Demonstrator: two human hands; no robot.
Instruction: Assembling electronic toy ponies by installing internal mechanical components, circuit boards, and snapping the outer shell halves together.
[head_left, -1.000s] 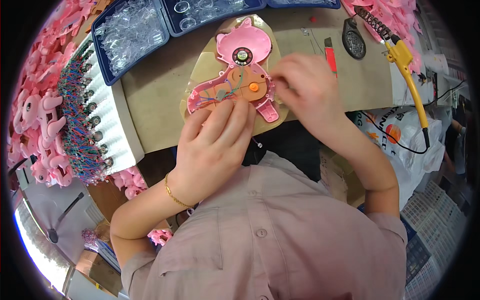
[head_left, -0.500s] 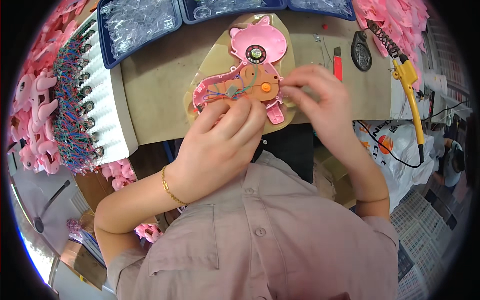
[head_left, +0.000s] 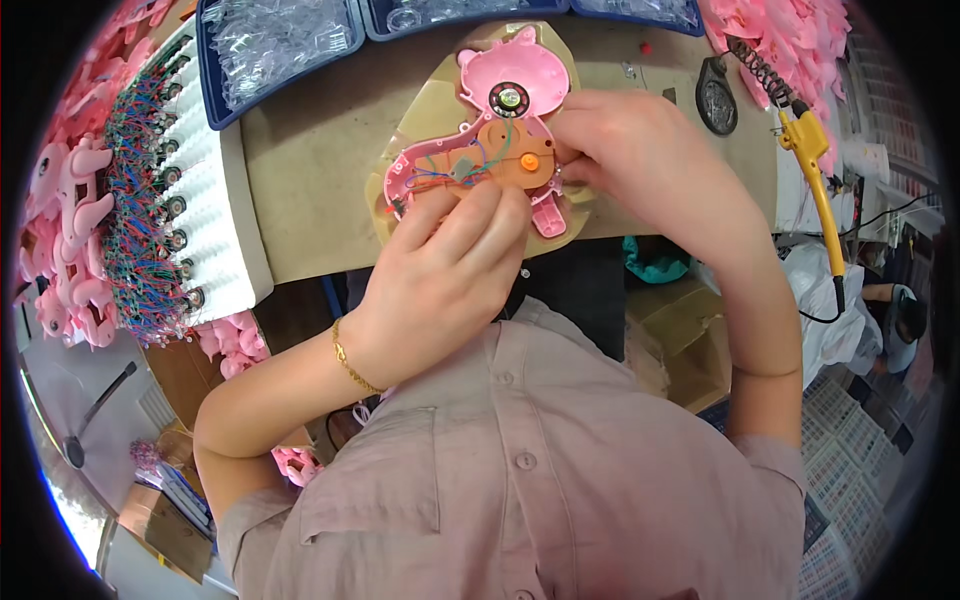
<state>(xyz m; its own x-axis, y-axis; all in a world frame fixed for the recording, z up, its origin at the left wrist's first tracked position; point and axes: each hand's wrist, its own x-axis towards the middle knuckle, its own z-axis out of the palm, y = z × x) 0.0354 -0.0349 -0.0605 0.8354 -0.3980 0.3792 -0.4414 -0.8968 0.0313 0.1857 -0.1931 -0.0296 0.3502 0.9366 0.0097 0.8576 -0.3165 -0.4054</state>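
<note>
A pink animal-shaped toy shell half [head_left: 545, 70] lies hollow side up on a tan shaped holder [head_left: 425, 115]. Inside it sit a round speaker [head_left: 509, 98] in the head part and a brown-orange gearbox [head_left: 507, 172] with an orange knob [head_left: 530, 161]. Blue, red and green wires cross the gearbox around a small grey block. My left hand [head_left: 440, 255] is closed at the shell's lower edge, fingertips against the gearbox side. At the shell's right edge, my right hand [head_left: 635, 150] has its fingers pinched together; whatever is between them is hidden.
Blue trays [head_left: 225, 110] of clear plastic parts line the table's back. On the left, a white ribbed tray [head_left: 228, 200] holds wired speakers beside pink toy bodies [head_left: 75, 200]. To the right are a black oval object [head_left: 716, 95], a yellow-handled soldering iron [head_left: 822, 205] and pink shells [head_left: 785, 40].
My right hand has moved up and left, closer against the shell's right edge, and its forearm now covers the red cutter. My left hand stays nearly in place.
</note>
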